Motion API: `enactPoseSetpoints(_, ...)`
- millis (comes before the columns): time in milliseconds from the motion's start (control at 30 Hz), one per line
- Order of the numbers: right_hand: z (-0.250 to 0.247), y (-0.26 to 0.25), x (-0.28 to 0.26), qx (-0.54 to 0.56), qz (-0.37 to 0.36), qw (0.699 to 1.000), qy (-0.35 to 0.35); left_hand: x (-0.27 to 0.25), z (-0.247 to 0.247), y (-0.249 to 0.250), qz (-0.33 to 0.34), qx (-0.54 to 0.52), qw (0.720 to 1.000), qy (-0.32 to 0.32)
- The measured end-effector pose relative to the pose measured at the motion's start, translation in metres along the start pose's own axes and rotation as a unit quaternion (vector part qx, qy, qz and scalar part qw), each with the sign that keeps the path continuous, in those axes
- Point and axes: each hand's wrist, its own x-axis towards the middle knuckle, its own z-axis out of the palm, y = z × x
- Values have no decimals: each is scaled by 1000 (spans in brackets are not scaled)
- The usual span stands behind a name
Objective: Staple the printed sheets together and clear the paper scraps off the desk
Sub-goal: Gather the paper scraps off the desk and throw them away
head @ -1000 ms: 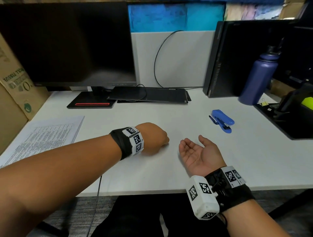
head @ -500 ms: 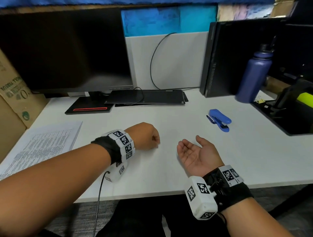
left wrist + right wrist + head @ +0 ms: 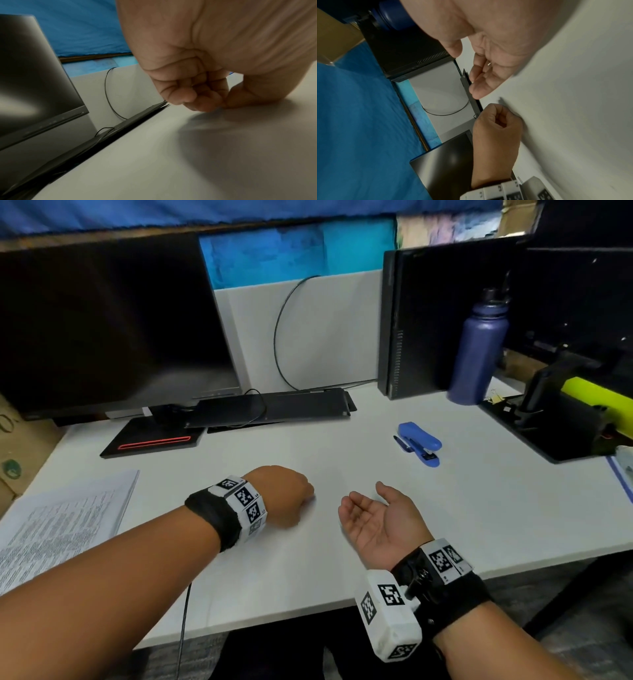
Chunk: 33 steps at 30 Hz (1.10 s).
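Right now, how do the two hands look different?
The left hand is curled up, knuckles up, fingertips down on the desk; the right hand lies palm up with loose fingers. In the right palm sits a tiny pale bit; whether the left pinches anything is unclear. Both rest on the desk.

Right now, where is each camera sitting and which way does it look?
Head: on the head, looking down at the desk, stapler, both forearms.
Left wrist: low beside the curled left hand, facing the monitor.
Right wrist: under the cupped right hand, facing across the desk.
Shared: right wrist and head both show the left hand.
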Motion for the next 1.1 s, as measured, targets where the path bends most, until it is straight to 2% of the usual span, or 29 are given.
enactPoseSetpoints(167,-3,-2,-3,3,-1,1000,2,2,0,-7,-2,-30,1000,4)
enactPoseSetpoints(233,-4,-2,-4,5,-2,1000,2,3,7,-12,-25,-105,994,12)
enactPoseSetpoints(300,-5,-3,-5,5,-3,1000,0,1,10,-21,-39,-209,977,27)
enactPoseSetpoints(400,-4,-2,-5,-4,-6,1000,-4,-4,13,-37,-52,-290,951,100)
enactPoseSetpoints(467,-2,-1,-6,-8,-7,1000,-10,-9,19,-42,-53,-272,952,130)
enactPoseSetpoints(633,11,-5,-13,-22,3,999,-30,-32,46,-22,43,-102,991,77)
enactPoseSetpoints(700,14,-10,-18,-24,-4,999,-37,-53,56,-8,48,-38,995,78)
enactPoseSetpoints(833,12,-18,-25,-26,-13,999,-43,-119,60,27,51,-73,994,70)
enactPoseSetpoints(900,10,-18,-25,-26,-10,999,-37,-151,64,47,16,-84,994,74)
enactPoseSetpoints(1000,9,-11,-21,-32,1,999,-26,-177,92,59,-5,-71,988,140)
enactPoseSetpoints(1100,12,3,-20,-39,21,999,-29,-185,110,57,42,-48,973,221)
